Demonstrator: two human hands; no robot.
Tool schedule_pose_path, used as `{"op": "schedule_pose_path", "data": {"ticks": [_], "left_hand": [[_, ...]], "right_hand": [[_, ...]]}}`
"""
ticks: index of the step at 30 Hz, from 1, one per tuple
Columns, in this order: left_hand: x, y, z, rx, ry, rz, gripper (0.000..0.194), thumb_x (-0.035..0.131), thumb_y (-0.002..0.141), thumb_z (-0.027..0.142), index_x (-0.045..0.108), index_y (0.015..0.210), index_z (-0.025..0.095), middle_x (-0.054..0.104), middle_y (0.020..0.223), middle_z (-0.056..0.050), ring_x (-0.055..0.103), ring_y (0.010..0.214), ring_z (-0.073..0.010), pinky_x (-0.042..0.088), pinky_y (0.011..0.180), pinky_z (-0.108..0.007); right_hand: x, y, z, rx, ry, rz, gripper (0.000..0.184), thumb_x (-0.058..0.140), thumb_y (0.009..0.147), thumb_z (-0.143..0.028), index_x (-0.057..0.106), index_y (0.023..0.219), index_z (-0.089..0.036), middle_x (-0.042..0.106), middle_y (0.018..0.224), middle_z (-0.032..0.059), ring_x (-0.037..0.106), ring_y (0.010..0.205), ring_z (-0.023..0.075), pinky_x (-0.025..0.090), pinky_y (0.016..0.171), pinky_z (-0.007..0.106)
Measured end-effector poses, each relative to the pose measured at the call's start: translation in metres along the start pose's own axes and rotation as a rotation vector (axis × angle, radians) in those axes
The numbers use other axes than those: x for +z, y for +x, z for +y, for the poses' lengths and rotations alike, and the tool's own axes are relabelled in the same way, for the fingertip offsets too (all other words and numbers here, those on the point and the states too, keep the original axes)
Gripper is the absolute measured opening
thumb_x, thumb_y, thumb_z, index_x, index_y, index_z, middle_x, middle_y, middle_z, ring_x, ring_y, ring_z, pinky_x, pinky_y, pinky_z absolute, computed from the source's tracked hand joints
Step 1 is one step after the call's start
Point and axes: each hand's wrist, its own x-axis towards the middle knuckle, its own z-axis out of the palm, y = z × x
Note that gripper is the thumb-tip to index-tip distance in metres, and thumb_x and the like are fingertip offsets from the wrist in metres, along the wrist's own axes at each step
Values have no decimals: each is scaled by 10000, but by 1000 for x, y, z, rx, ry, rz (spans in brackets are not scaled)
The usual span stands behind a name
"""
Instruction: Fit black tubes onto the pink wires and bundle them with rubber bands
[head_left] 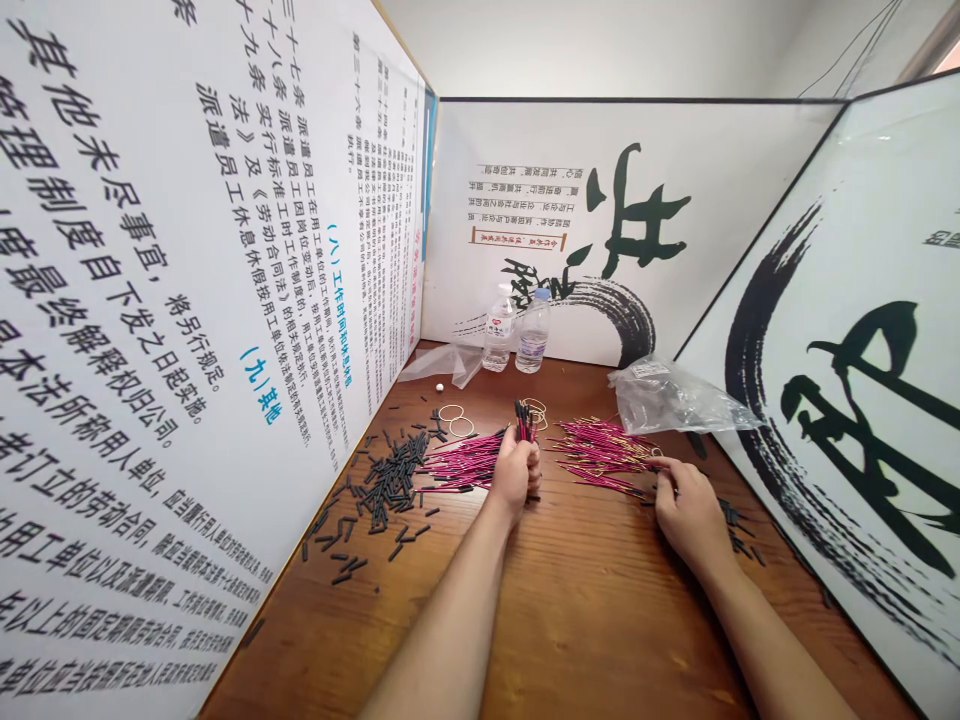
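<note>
My left hand [517,472] is closed in a fist around an upright bundle of thin pink rods with black sleeves [524,418]; black ends show above and below the fist. My right hand [688,500] has its thumb and fingers drawn together at the right edge of a pile of pink rods with gold-coloured tips [604,452]. Whatever its fingertips grip is too small to make out. Just left of my left fist lie more pink rods [469,461], some with black ends. Beyond them spreads a heap of loose short black sleeves [396,478].
Two water bottles [499,330] stand at the back of the wooden table [570,620]. A clear plastic bag [675,395] lies back right, another [442,366] back left. Rubber bands [456,420] lie near the rods. Printed white panels [540,230] wall in three sides. More black sleeves [739,530] lie beyond my right hand.
</note>
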Motion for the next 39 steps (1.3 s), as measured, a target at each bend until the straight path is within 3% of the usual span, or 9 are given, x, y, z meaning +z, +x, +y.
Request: {"op": "schedule_pose_path", "data": {"ticks": [13, 27, 33, 36, 39], "left_hand": [[4, 2, -1, -9, 56, 49, 236, 468, 663, 214, 288, 813, 246, 279, 510, 128, 172, 337, -26, 81, 384, -163], [1, 0, 0, -57, 32, -39, 139, 445, 663, 231, 399, 792, 211, 252, 501, 108, 135, 348, -28, 81, 381, -171], [0, 2, -2, -87, 53, -37, 130, 477, 682, 258, 414, 782, 204, 255, 503, 105, 153, 352, -25, 92, 391, -169], [1, 1, 0, -80, 62, -35, 117, 467, 668, 240, 422, 768, 198, 234, 495, 107, 134, 359, -24, 91, 392, -164], [2, 1, 2, -82, 66, -38, 105, 441, 655, 214, 429, 757, 193, 243, 487, 101, 139, 364, -28, 94, 392, -163]], "right_hand": [[-1, 0, -1, -17, 13, 15, 277, 375, 862, -234, 593, 1029, -199, 593, 924, 78, 557, 916, 235, 425, 843, 364], [-7, -3, -22, 7, 135, 73, 220, 377, 848, -219, 565, 960, -198, 587, 938, 85, 567, 896, 225, 429, 823, 344], [3, 4, -61, -55, 316, 10, 196, 399, 872, -260, 576, 925, -196, 613, 893, 78, 565, 794, 203, 444, 738, 320], [12, 24, -93, -133, 465, -35, 248, 388, 901, -268, 597, 1015, -198, 616, 954, 76, 566, 859, 202, 445, 791, 332], [20, 47, -124, -157, 569, -71, 311, 370, 918, -272, 605, 1114, -216, 593, 881, 51, 545, 753, 178, 448, 715, 315]]}}
